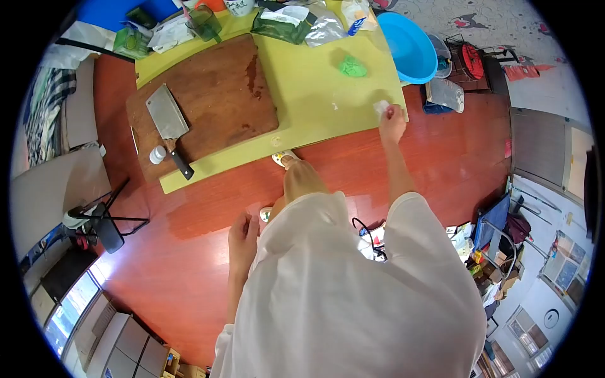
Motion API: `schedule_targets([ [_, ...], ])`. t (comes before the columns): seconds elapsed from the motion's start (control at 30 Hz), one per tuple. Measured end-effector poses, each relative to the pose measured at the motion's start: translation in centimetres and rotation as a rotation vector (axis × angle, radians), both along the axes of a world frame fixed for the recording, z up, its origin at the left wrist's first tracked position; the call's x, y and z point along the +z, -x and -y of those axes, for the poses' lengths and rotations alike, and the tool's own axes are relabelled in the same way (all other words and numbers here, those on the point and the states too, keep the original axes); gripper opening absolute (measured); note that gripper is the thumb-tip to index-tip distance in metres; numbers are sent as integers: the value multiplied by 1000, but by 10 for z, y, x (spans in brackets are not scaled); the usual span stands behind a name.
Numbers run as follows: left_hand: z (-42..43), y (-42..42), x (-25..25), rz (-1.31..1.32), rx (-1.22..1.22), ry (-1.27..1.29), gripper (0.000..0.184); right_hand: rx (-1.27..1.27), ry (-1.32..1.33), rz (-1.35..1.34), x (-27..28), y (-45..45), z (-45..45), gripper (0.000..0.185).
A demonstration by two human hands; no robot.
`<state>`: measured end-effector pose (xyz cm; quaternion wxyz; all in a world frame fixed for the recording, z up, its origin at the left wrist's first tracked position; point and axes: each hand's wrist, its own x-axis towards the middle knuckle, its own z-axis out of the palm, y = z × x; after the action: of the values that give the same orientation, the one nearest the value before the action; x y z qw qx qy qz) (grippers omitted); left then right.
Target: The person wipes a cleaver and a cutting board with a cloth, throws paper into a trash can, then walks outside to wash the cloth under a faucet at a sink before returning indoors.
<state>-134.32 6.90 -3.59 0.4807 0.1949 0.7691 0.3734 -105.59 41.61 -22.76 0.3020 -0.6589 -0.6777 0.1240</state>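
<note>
While my right hand (392,124) pinches a pale scrap (380,106) at the table's (309,88) near-right edge, left hand (242,237) loosely half-curled, slack grip could drop it.

On the table (315,116), a board (220,94) lies left, bearing a cleaver (166,112) and, left of its handle, a jar (157,155). Right of the board lies a wad (352,66), with a tissue (380,106) nearer and farther right, at the right hand (392,124). A basin (409,53) sits beyond the table's right edge.
</note>
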Motion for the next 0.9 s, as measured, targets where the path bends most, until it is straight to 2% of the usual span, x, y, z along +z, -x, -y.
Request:
schedule_targets([
  [0.07,-2,-2,11,16,8,83,24,-43,-3,-43,-8,22,15,11],
  [0.2,1,-7,1,65,42,67,24,-162,44,-128,-3,90,51,11],
  [0.3,0,-11,2,71,-21,50,24,-203,33,-201,-6,120,60,8],
  [0.37,0,-12,4,110,27,18,23,-454,194,-681,-9,132,45,7],
  [0.43,5,-8,3,88,17,39,23,-409,135,-716,-21,122,22,7],
  [0.5,11,-6,0,74,6,62,23,-229,148,-640,-22,115,3,10],
  [0.53,13,-6,-1,84,24,45,23,-152,101,-436,-19,116,-1,13],
  [0.57,15,-6,-3,94,43,26,23,-149,101,-433,-16,116,0,13],
  [0.63,22,-5,-9,100,39,48,23,171,94,-300,-1,117,5,14],
  [0.67,25,-5,-11,104,30,70,22,174,96,-299,2,116,7,14],
  [0.73,23,-6,-5,113,34,62,22,388,208,-298,8,111,11,21],
  [0.77,21,-6,-2,120,35,51,22,388,207,-298,12,108,16,21],
  [0.83,23,-3,1,106,27,80,23,527,276,-30,26,100,31,28],
  [0.9,22,-1,0,93,19,94,23,551,217,24,38,96,49,30],
])
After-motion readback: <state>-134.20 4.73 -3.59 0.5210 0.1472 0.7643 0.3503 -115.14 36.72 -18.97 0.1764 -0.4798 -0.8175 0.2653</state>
